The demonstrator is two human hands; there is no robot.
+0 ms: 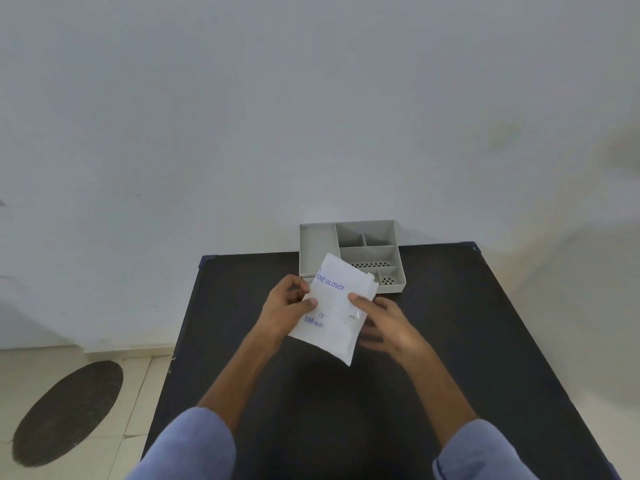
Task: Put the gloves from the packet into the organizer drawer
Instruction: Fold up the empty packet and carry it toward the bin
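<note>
A flat white plastic packet printed "GLOVES" and "100" in blue is held up above the black rectangular desk, just in front of the grey plastic organizer drawer with several compartments, which sits at the far edge of the desk against the wall. The left hand is clamped on the packet's left edge, thumb on the printed face. The right hand is on the packet's right side, thumb pressed on the front; the rest of its fingers are motion-blurred, so how firmly it is closed cannot be told. The top right corner of the packet looks ragged, possibly an opening; not certain. No loose gloves are seen and all visible drawer compartments appear bare, so the step in hand is judged to be opening or reaching into the packet, with the task barely begun. Next move: packet to be steadied by the left hand, thin gloves to be pinched out at the opening by the right hand and carried forward into a compartment. The long left compartment looks like the best fit.
</note>
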